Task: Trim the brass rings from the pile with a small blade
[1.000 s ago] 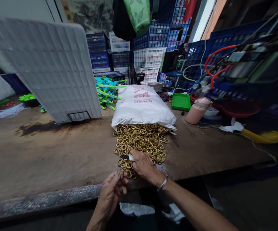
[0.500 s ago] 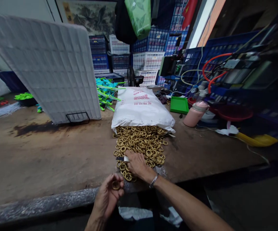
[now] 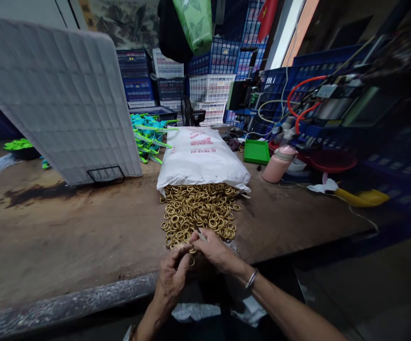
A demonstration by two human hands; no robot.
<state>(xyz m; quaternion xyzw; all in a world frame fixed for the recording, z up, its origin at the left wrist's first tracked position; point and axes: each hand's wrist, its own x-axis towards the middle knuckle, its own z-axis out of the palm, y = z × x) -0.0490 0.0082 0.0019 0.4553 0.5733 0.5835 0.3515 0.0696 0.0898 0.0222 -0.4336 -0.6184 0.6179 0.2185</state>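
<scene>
My left hand (image 3: 172, 272) is closed at the table's front edge, fingers and thumb pinched around a brass-coloured ring that its fingers mostly hide. Meeting its fingertips is my right hand (image 3: 212, 248), closed on a small knife-like tool (image 3: 201, 235) with a pale handle and a dark end pointing up. A heap of brass-coloured rings (image 3: 201, 208) spreads just beyond both hands. It spills from the open mouth of a white sack (image 3: 201, 163) with red print. One loose ring (image 3: 191, 261) shows beside the left thumb; whether it is held I cannot tell.
A white quilted panel (image 3: 66, 104) stands at left on a wire stand. Turquoise and lime pieces (image 3: 148, 135) lie behind it. At right are a green tray (image 3: 256, 152), a pink bottle (image 3: 279, 163), a red dish (image 3: 333, 161) and a machine with orange hoses (image 3: 336, 102).
My right hand has drawn back from the heap toward my left hand, and the tool now points upward. My left hand has turned and moved up to meet it. The view has shifted slightly.
</scene>
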